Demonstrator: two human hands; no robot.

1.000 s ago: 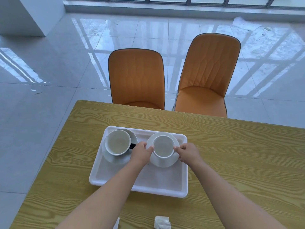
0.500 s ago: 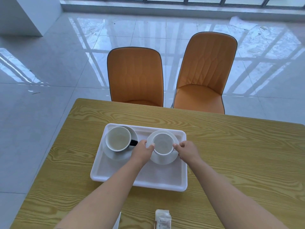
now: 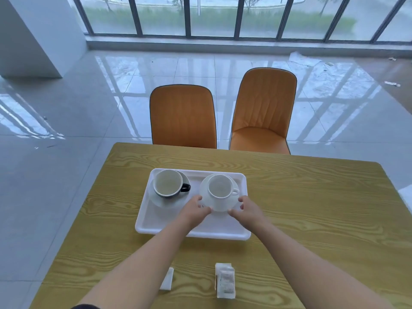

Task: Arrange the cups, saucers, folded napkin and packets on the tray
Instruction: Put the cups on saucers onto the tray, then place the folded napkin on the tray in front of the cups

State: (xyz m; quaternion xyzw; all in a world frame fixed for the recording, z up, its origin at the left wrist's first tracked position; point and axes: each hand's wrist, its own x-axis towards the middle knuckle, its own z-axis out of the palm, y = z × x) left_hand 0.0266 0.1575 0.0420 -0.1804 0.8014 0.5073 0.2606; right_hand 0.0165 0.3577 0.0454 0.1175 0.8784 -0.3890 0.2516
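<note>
1. Tray (image 3: 169, 221): white, rectangular, with rounded corners and a raised rim; it lies on the wooden table (image 3: 312, 208), in its middle, long side toward the person.
2. Left half of the tray holds a saucer (image 3: 166, 200) bearing a cup with a dark outside and dark handle (image 3: 168, 183); its inside is white and looks empty, and the handle points right.
3. Right half of the tray holds a white saucer (image 3: 219, 205) bearing a white cup (image 3: 220, 186), also empty-looking, its handle pointing right.
4. Left hand (image 3: 196, 209): fingers curled, tips at the near-left rim of the white saucer; whether they pinch it cannot be told.
5. Right hand (image 3: 247, 210): fingers loosely spread, tips at the near-right rim of the same saucer; firm contact cannot be told.
6. Folded napkin (image 3: 167, 279): white, flat on the table near the person, well apart from the tray, partly hidden by the left forearm.
7. Packets (image 3: 225, 281): a small white stack on the table, right of the napkin and between the two forearms.
8. Two orange chairs (image 3: 182, 117) stand at the far edge of the table.
</note>
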